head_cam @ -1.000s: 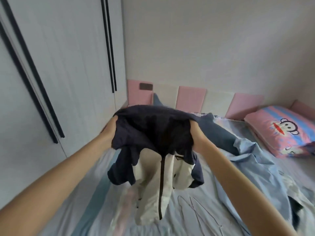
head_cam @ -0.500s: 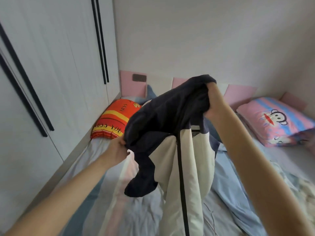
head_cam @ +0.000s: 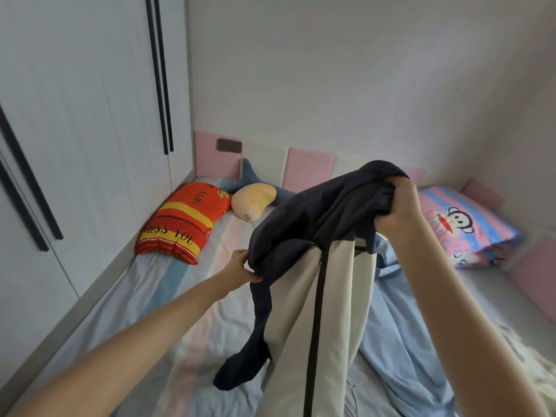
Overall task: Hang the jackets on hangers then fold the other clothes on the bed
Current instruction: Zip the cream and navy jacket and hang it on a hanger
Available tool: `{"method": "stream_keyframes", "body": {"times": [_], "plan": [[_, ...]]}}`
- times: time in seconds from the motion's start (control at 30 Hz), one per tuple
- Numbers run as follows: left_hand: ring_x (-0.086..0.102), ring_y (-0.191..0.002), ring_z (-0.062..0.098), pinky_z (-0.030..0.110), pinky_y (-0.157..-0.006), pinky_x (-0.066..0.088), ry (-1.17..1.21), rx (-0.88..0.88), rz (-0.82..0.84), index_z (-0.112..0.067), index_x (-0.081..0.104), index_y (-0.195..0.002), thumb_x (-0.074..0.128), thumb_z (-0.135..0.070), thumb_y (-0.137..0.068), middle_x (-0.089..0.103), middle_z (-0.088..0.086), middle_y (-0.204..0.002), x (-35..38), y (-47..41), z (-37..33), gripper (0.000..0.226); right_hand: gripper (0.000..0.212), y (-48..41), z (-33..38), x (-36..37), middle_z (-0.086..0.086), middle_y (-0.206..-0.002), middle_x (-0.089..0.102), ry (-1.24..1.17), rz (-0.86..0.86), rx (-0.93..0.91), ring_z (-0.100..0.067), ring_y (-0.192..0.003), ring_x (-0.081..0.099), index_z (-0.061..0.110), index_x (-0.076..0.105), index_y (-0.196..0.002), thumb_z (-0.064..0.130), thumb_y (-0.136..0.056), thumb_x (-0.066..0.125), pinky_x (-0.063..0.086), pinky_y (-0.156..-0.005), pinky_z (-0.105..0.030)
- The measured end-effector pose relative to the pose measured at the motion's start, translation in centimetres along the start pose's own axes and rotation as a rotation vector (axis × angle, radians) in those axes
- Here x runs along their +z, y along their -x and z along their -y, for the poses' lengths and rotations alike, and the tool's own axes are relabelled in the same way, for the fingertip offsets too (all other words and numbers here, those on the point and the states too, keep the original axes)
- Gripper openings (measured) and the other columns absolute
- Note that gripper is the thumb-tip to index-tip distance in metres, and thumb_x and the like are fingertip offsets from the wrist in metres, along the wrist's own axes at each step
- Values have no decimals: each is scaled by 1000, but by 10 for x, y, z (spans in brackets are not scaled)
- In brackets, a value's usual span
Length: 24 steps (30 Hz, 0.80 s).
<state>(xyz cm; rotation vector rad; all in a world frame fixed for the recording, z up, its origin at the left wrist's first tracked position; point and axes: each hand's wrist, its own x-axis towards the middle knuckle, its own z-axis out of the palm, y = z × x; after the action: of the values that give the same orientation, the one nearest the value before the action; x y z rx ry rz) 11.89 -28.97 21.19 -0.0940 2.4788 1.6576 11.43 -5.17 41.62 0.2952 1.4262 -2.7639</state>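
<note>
Currently, head view: jacket (head_cam: 316, 224) held above bed (head_cam: 135, 311), hiding its middle. Navy top clenched in right hand (head_cam: 400, 206); left hand (head_cam: 240, 267) pinches the shoulder edge. Behind: orange pillow (head_cam: 180, 227), plush (head_cam: 255, 201); monkey pillow (head_cam: 469, 224) at right; blue cloth (head_cam: 397, 326) beneath.

Soft, even light fills the room, rather cool and pale in colour; its source is out of view. Shadows are weak with soft edges. The dark part of the jacket (head_cam: 316, 218) shows little detail. The wide lens bends the wardrobe (head_cam: 75, 115) lines near the left edge. The whole picture is slightly soft.
</note>
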Motion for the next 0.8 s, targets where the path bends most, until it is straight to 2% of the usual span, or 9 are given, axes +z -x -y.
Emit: {"method": "stream_keyframes", "body": {"times": [0.13, 0.17, 0.23, 0.33, 0.4, 0.47, 0.53, 0.67, 0.8], "plan": [[44, -123, 22, 36, -103, 42, -44, 32, 69, -18, 44, -130, 82, -45, -46, 45, 4, -130, 4, -20, 4, 96, 30, 10, 8, 2, 0, -53, 59, 21, 119, -60, -12, -46, 59, 11, 55, -70, 15, -96, 40, 51, -51, -18], [49, -116, 19, 31, -100, 45, -45, 18, 102, -14, 48, -126, 84, -46, -52, 50, 6, -124, 8, -14, -7, 88, 29, 10, 11, 1, 0, -55, 60, 2, 124, -79, -13, -49, 60, 12, 55, -70, 15, -95, 40, 51, -54, -19], [53, -87, 7, 8, -77, 47, 29, 36, 138, -15, 54, -94, 70, -12, -84, 51, 6, -92, 19, -10, -28, 19, 29, 8, 17, -2, 1, -55, 58, -72, 131, -104, -13, -51, 59, 13, 54, -67, 14, -93, 41, 50, -55, -18], [45, -63, 6, 5, -50, 40, 54, 117, 15, -19, 43, -73, 38, 10, -96, 40, 1, -73, 21, -16, -44, 37, 31, 0, 22, -8, -1, -60, 54, -143, 104, -124, -15, -56, 56, 12, 53, -62, 13, -91, 41, 48, -58, -21], [45, -68, 9, 8, -53, 42, -39, 122, -167, -10, 50, -80, 38, 6, -98, 46, 2, -77, 3, -23, -33, 26, 37, -8, 24, -18, -1, -50, 52, -129, 49, -129, -11, -41, 53, 10, 52, -57, 12, -92, 39, 44, -44, -17], [55, -84, 16, 17, -66, 44, -92, 138, -181, -7, 53, -99, 39, 1, -97, 57, 3, -92, -18, -26, -24, 16, 24, -17, 22, -31, -3, -59, 60, 20, 53, -139, -14, -51, 60, 6, 57, -73, 17, -90, 43, 48, -50, -20], [54, -88, 24, 27, -65, 38, -151, 196, -258, -8, 49, -97, 36, -4, -99, 57, 8, -91, -41, -27, -25, 14, 17, -30, 22, -48, -5, -69, 64, 242, 110, -90, -18, -66, 62, 5, 57, -85, 18, -88, 47, 52, -62, -24], [43, -85, 19, 28, -65, 29, -71, 250, -496, -8, 43, -95, 35, -11, -101, 45, 3, -84, -81, -36, -49, 11, 11, -58, 15, -85, 2, -49, 46, 966, 209, -148, -8, -45, 45, 4, 45, -72, -3, -73, 53, 36, -40, -17], [44, -87, 19, 30, -69, 30, -132, 275, -531, -9, 43, -96, 34, -12, -102, 47, 9, -92, -108, -40, -61, 11, 28, -85, 2, -118, -11, -101, 62, 1526, 274, -209, -19, -93, 57, -3, 58, -110, 1, -83, 66, 49, -82, -33]]}}
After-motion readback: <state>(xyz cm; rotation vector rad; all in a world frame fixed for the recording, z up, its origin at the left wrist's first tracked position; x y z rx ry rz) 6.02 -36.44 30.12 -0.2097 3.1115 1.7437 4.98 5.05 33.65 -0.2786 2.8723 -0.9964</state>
